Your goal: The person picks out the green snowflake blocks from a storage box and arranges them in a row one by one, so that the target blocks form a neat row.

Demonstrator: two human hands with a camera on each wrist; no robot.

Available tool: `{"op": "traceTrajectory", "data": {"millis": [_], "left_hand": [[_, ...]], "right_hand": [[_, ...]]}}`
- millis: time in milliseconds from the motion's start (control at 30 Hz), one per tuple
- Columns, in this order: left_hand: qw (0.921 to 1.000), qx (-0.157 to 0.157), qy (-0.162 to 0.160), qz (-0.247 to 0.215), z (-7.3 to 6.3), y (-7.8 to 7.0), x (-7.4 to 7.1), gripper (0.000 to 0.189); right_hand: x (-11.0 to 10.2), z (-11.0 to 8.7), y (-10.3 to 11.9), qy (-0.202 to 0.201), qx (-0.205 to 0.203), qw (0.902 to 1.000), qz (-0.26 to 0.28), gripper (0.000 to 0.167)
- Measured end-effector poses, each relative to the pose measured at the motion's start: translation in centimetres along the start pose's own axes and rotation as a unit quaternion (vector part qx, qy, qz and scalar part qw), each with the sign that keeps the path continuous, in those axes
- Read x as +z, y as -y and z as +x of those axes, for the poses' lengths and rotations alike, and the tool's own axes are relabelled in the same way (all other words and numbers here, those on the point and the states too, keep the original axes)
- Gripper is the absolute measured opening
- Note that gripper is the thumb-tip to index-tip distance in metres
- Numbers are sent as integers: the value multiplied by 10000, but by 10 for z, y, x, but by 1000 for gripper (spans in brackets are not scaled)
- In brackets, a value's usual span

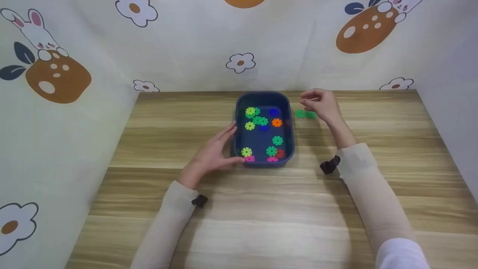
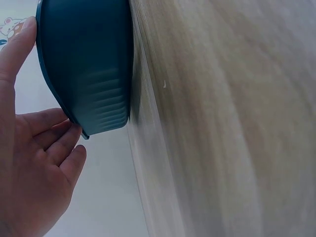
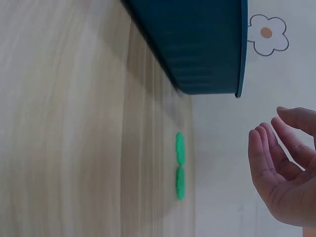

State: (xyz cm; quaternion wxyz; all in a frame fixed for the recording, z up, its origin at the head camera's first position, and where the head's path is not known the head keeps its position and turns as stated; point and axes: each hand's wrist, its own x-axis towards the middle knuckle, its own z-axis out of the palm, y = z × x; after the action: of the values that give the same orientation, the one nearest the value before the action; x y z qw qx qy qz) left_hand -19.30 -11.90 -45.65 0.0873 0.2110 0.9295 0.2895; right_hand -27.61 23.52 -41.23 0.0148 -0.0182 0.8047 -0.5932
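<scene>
A dark blue plastic box [image 1: 292, 149] holds several notched discs, among them a yellow disc [image 1: 250, 126], an orange disc [image 1: 276, 122] and a green disc [image 1: 277, 140]. My left hand [image 1: 211, 155] touches the box's left rim, thumb and fingers spread along it; the left wrist view shows its fingertips [image 2: 74, 129] at the rim. To the right of the box, my right hand [image 1: 322, 104] is raised with fingers loosely bent and nothing visible between them. Below it, two green discs [image 1: 300, 113] joined edge to edge rest on the table; the right wrist view shows this green pair [image 3: 180, 148] edge-on.
The wood-grain table [image 1: 179, 123] meets a pale patterned cloth [image 1: 194, 48] behind and at the left, and a plain pale side [image 1: 448, 123] at the right. Small black devices sit at both wrists, one of them the right wrist device [image 1: 328, 166].
</scene>
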Motion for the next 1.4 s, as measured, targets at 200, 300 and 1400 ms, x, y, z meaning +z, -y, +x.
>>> {"op": "traceTrajectory", "data": {"millis": [200, 300, 1400], "left_hand": [[10000, 10, -12, -30, 0, 1, 1, 105], [10000, 2, -11, -75, 1, 1, 1, 105], [10000, -42, 22, -47, 1, 1, 1, 102]], "right_hand": [[9, 1, 7, 79, -25, 9999, -69, 27], [13, 5, 4, 83, -61, 9999, -74, 30], [67, 10, 13, 439, -544, 9958, -592, 28]]}}
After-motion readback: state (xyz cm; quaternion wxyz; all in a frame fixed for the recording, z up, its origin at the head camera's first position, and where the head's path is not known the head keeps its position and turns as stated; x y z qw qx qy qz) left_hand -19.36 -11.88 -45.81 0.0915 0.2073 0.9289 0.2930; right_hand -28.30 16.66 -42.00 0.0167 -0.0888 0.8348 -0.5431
